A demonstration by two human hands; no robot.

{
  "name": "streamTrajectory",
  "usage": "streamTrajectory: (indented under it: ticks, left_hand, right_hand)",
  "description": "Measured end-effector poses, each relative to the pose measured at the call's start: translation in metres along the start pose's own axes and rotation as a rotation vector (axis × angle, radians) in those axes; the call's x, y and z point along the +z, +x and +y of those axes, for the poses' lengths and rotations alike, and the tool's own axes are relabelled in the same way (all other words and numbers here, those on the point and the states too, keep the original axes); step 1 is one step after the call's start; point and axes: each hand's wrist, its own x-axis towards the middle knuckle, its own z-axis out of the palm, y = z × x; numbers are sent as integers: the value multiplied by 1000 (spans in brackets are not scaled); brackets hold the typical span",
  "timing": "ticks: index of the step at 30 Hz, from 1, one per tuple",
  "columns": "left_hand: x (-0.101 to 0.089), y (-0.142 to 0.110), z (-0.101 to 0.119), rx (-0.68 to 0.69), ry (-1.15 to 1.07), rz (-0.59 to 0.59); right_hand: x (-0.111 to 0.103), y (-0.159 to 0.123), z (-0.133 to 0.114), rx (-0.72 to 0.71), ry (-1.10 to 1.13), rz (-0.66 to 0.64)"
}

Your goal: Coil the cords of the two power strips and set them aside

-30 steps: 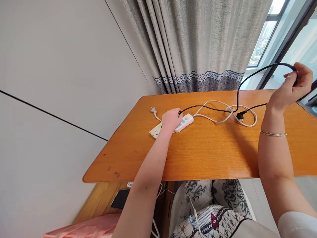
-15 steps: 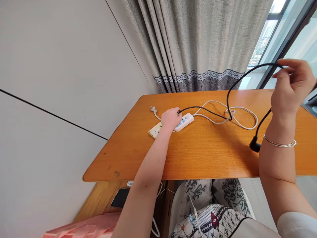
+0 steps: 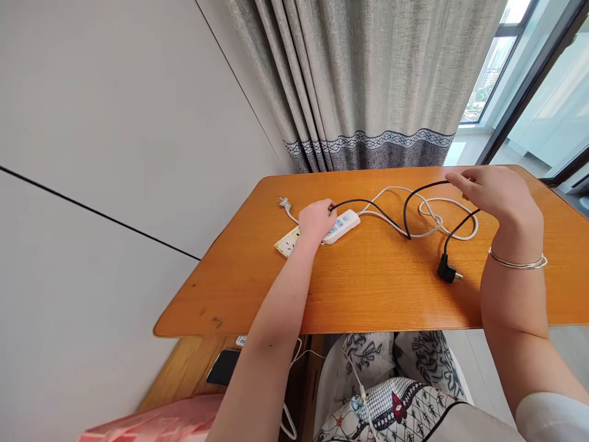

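Observation:
My left hand (image 3: 316,220) is closed over the left part of a white power strip (image 3: 346,224) with blue sockets. One end of a black power cord (image 3: 359,201) comes out from its fingers; that end is hidden. To the right, my right hand (image 3: 499,191) pinches the middle of this cord just above the table. From there the cord hangs down to a black angled plug (image 3: 445,270), its metal pins pointing right. A cream socket block (image 3: 288,242) lies partly behind my left hand, beside a white plug (image 3: 285,204).
A white cable (image 3: 465,205) lies looped on the wooden table (image 3: 368,288). Below the left edge, a dark phone (image 3: 223,367) rests on a wooden surface near pink fabric (image 3: 161,420). A curtain (image 3: 381,73) hangs behind the table, with a grey wall at left.
My right hand has come down and to the left with the cord. The black plug has swung left and its pins now show. My left hand stays at the power strip.

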Motion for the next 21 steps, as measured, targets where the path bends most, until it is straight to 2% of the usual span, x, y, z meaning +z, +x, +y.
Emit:
streamTrajectory:
  ticks: [5, 9, 12, 15, 21]
  left_hand:
    - [1, 1, -1, 5, -7, 5]
    - [0, 1, -1, -1, -3, 0]
    - [-1, 1, 0, 5, 0, 0]
    - [-1, 0, 0, 21, 5, -4]
    - [1, 0, -1, 101, 52, -2]
  right_hand:
    - [7, 0, -4, -228, 77, -42]
    - [13, -2, -17, -357, 83, -225]
    - [18, -4, -27, -455, 22, -300]
    - [23, -7, -35, -547, -28, -326]
    - [33, -12, -45, -600, -80, -308]
